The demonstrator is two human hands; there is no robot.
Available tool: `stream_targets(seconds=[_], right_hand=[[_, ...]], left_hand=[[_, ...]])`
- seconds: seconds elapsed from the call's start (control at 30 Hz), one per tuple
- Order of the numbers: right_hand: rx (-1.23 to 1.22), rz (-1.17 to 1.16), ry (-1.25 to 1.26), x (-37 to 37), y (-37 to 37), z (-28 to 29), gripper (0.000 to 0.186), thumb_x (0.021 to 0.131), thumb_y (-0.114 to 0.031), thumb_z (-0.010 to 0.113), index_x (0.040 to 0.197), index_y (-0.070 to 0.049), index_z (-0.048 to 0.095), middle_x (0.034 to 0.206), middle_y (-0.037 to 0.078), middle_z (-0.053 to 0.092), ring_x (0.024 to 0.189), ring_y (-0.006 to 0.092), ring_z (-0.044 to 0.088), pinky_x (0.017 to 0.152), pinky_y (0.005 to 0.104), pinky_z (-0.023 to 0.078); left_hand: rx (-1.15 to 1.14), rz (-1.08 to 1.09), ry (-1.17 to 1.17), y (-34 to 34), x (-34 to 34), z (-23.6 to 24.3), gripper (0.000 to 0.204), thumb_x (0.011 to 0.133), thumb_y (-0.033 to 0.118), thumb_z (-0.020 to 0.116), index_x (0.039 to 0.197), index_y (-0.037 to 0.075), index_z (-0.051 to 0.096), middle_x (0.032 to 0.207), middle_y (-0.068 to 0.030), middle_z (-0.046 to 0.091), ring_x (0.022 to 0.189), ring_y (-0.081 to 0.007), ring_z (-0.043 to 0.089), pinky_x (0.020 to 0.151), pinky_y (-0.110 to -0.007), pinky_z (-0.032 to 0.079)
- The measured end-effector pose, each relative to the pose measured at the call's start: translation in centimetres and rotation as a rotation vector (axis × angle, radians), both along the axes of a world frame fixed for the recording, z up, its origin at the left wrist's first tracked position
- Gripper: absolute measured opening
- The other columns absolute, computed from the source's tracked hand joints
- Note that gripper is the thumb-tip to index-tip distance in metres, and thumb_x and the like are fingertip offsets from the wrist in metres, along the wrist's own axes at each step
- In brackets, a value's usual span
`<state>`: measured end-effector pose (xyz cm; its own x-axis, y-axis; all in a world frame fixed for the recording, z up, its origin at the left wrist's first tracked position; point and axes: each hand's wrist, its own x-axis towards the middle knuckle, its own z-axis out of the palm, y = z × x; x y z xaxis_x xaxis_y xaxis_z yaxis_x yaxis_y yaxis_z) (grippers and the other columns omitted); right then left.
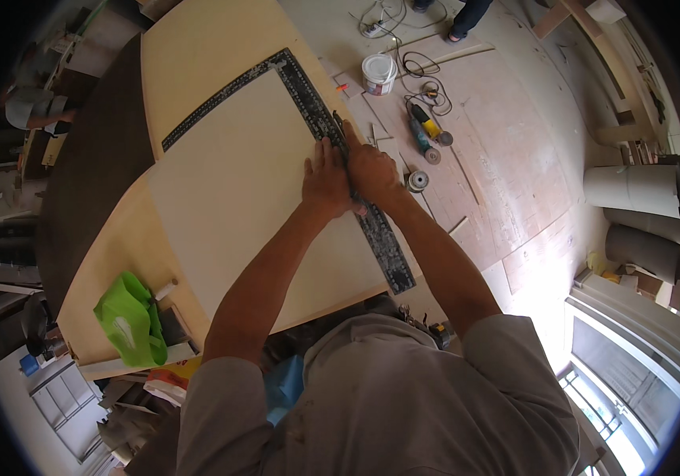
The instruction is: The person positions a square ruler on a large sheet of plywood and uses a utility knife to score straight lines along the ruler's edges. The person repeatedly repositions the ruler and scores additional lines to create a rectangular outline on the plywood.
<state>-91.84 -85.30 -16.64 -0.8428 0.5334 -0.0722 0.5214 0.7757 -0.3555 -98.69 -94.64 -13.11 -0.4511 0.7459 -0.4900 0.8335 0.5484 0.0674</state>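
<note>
A worn black L-shaped framing square point(384, 246) lies on a pale sheet point(237, 214), which rests on a light wooden board point(197, 47). My left hand point(327, 184) is flat on the sheet and the square's long leg, fingers stretched out and apart. Beside it, along the leg's outer edge, my right hand point(372, 173) is closed with the index finger pointing forward. A slim dark tool point(337, 118) pokes out past that fingertip; most of it is hidden in the hand, so its kind cannot be made out.
A green bag point(127, 321) and a white-handled scraper-like tool point(167, 290) sit at the near left. Rightward on the floor are a white bucket point(379, 74), angle grinders point(425, 136), cords and a spool point(418, 181). Another person's legs point(467, 20) show at the far edge.
</note>
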Motion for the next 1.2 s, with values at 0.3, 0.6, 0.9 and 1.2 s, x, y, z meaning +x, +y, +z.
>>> stream_targets(seconds=[0.3,0.6,0.9,1.2], right_hand=[[-0.045,0.079,-0.127,-0.1,0.4,2.0,0.071,0.095,-0.025,0.051,0.156,-0.012,0.016,0.085,0.021,0.07,0.075,0.0354,0.072,0.067,0.0457,0.059],[-0.172,0.139,-0.351,3.3,-0.9,4.8,0.078,0.093,-0.021,0.054,0.157,-0.015,0.009,0.095,0.022,0.07,0.089,0.0363,0.071,0.076,0.0454,0.056],[-0.27,0.098,-0.443,9.5,-3.3,5.7,0.078,0.093,-0.019,0.049,0.158,-0.015,0.007,0.092,0.023,0.07,0.084,0.0385,0.071,0.076,0.0501,0.056],[-0.236,0.087,-0.451,14.7,-5.4,5.0,0.084,0.087,-0.012,0.05,0.158,-0.016,0.006,0.085,0.023,0.068,0.07,0.037,0.07,0.067,0.0508,0.057]], left_hand=[[-0.015,-0.013,0.035,0.2,0.3,0.7,0.134,0.058,0.063,0.084,0.151,-0.006,0.017,0.16,-0.0252,0.011,0.151,-0.0352,0.007,0.117,-0.058,0.02],[-0.007,-0.018,0.068,-0.1,0.2,0.5,0.133,0.058,0.063,0.085,0.151,-0.006,0.019,0.16,-0.0236,0.014,0.151,-0.0334,0.01,0.117,-0.058,0.021],[0.026,-0.036,0.087,-0.4,0.1,0.1,0.133,0.059,0.062,0.085,0.15,-0.009,0.02,0.16,-0.026,0.014,0.15,-0.0357,0.011,0.119,-0.056,0.019],[0.041,-0.031,0.09,-0.2,0.2,-0.3,0.135,0.057,0.061,0.086,0.149,-0.011,0.019,0.159,-0.0281,0.014,0.15,-0.0367,0.013,0.119,-0.054,0.018]])
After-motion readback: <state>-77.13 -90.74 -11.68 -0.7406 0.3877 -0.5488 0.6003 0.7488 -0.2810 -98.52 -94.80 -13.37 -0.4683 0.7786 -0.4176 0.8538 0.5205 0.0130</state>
